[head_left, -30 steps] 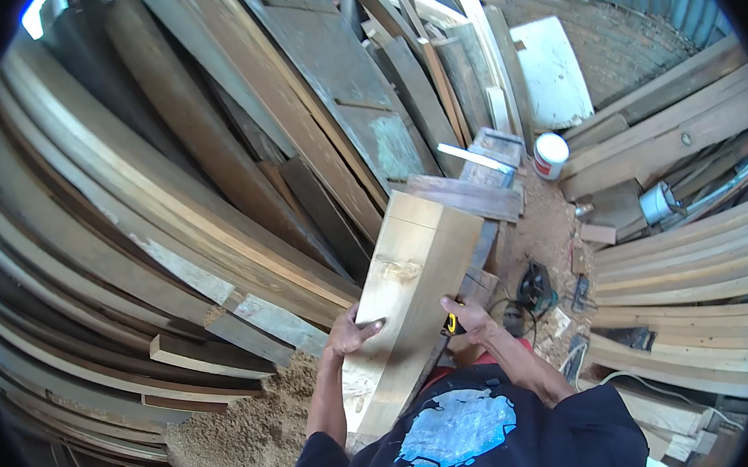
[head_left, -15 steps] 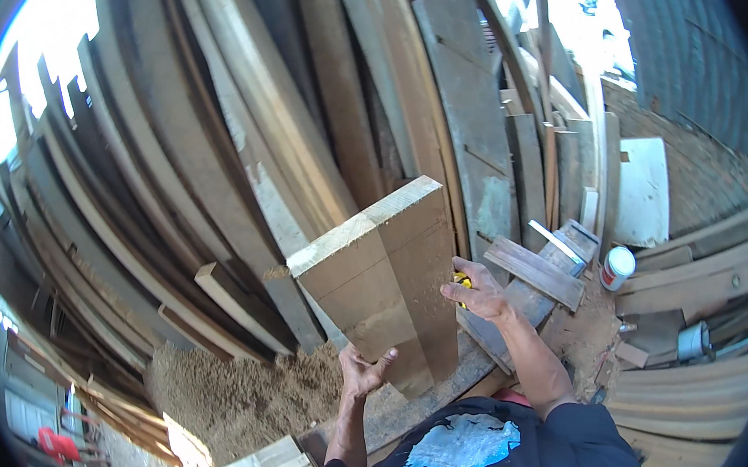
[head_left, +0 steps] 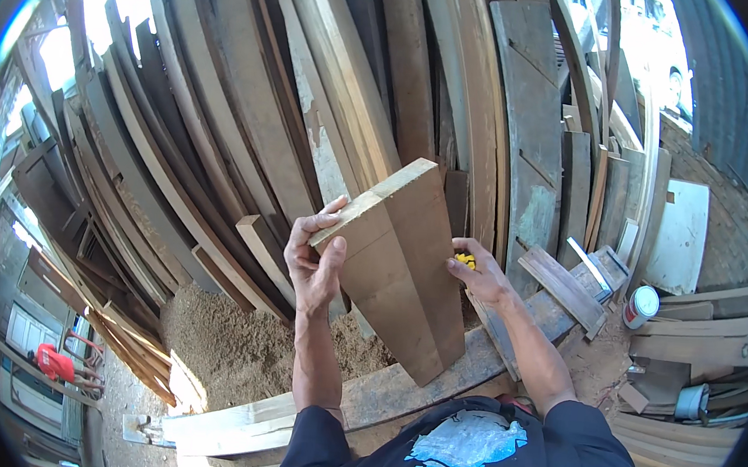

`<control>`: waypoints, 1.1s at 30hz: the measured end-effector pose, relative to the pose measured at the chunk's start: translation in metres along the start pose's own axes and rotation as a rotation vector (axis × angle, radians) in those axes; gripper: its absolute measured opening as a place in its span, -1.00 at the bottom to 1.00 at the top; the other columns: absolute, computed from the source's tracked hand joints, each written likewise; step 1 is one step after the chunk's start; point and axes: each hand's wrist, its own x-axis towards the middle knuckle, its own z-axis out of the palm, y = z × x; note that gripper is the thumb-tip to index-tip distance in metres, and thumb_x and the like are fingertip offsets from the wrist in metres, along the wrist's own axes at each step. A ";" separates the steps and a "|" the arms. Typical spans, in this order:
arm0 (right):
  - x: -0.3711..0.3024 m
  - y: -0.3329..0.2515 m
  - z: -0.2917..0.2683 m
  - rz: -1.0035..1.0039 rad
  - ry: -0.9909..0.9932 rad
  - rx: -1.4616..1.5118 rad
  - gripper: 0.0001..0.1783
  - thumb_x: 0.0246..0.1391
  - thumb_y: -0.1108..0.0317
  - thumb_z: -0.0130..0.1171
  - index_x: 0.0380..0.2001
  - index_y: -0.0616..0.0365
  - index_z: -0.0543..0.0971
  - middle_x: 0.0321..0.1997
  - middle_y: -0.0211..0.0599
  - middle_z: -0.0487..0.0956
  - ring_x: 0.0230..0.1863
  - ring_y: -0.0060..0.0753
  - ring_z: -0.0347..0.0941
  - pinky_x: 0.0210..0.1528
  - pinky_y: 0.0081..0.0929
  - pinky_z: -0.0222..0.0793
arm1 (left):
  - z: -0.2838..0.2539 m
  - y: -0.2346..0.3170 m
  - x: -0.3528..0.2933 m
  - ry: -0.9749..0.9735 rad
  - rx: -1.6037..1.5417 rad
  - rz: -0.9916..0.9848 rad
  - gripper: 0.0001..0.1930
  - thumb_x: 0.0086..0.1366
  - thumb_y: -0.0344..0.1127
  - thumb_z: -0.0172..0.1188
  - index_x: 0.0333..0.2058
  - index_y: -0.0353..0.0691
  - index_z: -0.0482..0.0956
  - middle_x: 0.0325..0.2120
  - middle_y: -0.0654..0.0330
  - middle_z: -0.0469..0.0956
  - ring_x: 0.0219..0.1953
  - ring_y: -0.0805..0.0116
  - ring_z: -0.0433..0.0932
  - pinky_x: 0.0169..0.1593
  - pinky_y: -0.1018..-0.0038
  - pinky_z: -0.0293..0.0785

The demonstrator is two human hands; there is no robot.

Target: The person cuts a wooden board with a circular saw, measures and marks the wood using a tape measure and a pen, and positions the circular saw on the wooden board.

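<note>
A thick wooden board (head_left: 410, 280) stands tilted in front of me, with its pale sawn end up and a thin line across its face. My left hand (head_left: 314, 264) grips its upper left corner, thumb on the near face and fingers over the far side. At the board's right edge, my right hand (head_left: 488, 285) is closed around a small yellow-and-black tape measure (head_left: 466, 261), mostly covered by the fingers. Whether those fingers also press on the board I cannot tell.
Tall planks (head_left: 253, 92) lean in a row behind the board. Sawdust (head_left: 225, 336) is heaped at their foot, beside a long low plank (head_left: 370, 400). To the right are a short board (head_left: 563, 288), a white can (head_left: 641, 305) and stacked timber (head_left: 683, 433). A person in red (head_left: 55, 361) is far left.
My left hand has gone from the board's lower left edge up to its top left corner. The board stands more upright and turned. My right hand keeps the tape measure.
</note>
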 end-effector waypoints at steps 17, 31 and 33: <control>-0.019 -0.141 0.061 -0.841 0.081 -0.428 -0.27 0.03 0.27 0.26 0.21 0.11 0.15 0.09 0.09 0.30 0.05 0.10 0.40 0.05 -0.07 0.40 | 0.038 0.042 0.000 0.029 0.417 0.129 -0.83 0.21 -0.50 0.04 -0.32 -0.34 0.63 -0.07 -0.06 0.64 0.01 0.20 0.58 0.13 0.26 0.44; -0.015 -0.146 0.091 -0.979 0.023 -0.391 -0.22 -0.05 0.38 0.37 0.21 0.06 0.19 0.11 0.08 0.31 -0.01 0.18 0.48 -0.13 -0.12 0.56 | 0.009 0.064 -0.014 -0.200 0.684 0.213 -0.45 0.15 0.19 0.38 -0.16 -0.23 0.68 -0.11 0.05 0.52 -0.04 0.07 0.41 0.07 0.14 0.36; -0.013 -0.143 0.093 -1.009 0.016 -0.389 -0.22 -0.06 0.38 0.37 0.20 0.06 0.19 0.09 0.05 0.32 -0.04 0.16 0.49 -0.17 -0.13 0.56 | 0.006 0.061 -0.014 -0.197 0.702 0.161 -0.47 0.09 0.16 0.45 -0.23 -0.23 0.67 -0.07 0.05 0.51 0.01 0.07 0.41 0.09 0.15 0.36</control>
